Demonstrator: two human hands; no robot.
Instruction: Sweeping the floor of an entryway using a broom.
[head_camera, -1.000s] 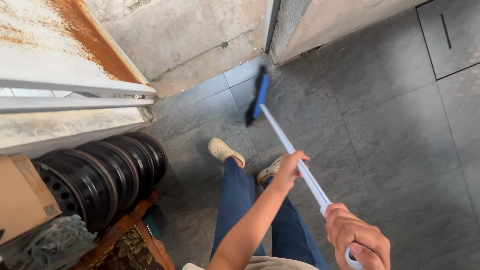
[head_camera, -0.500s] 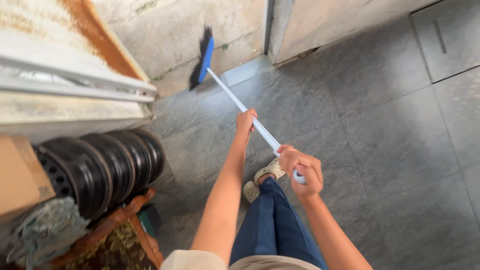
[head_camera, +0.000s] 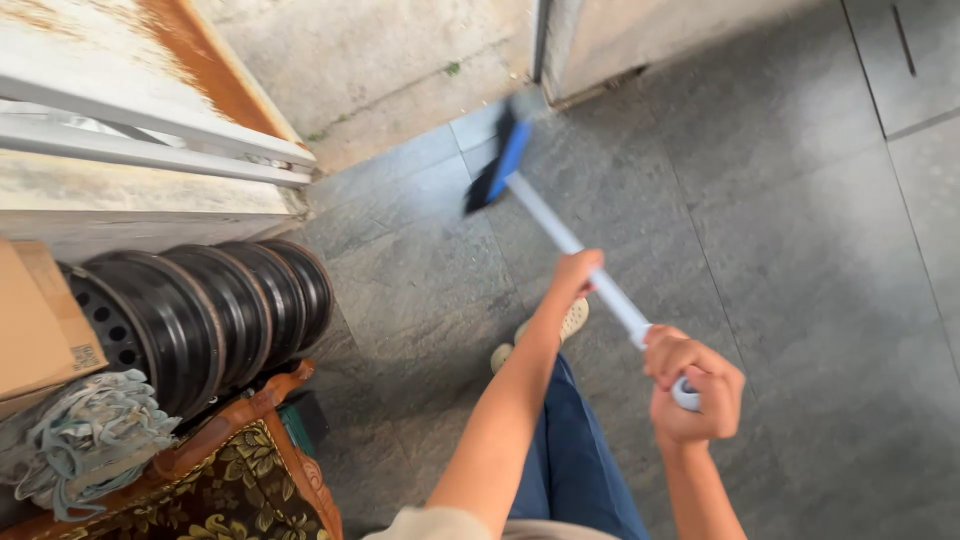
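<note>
Broom (head_camera: 560, 225) is what we are holding with both hands, its blue head and dark bristles resting on the grey tiled floor (head_camera: 800, 260) close to the doorway corner, blurred in this view. Going from the biggest thing down: the floor is spreading across most of the scene in large grey stone tiles with thin joints, running up to a pale concrete step (head_camera: 400, 70) and a light wall (head_camera: 640, 30) at the top. On our left a rusty white metal panel (head_camera: 120, 60) with grey rails is sitting above a row of black wheel rims (head_camera: 200, 320) standing on edge, touching one another. Beside them a brown cardboard box (head_camera: 40, 320) is lying over a tangle of pale rope (head_camera: 90, 440), and a patterned cushion in a wooden frame (head_camera: 220, 490) is showing below. Our blue trousers (head_camera: 570, 460) and a light shoe (head_camera: 570, 322) are standing on the tiles under the handle. Our left hand (head_camera: 575, 275) is wrapping the white handle partway down, and our right hand (head_camera: 695, 385) is clamping the handle's top end; the two hands are staying apart along it.
</note>
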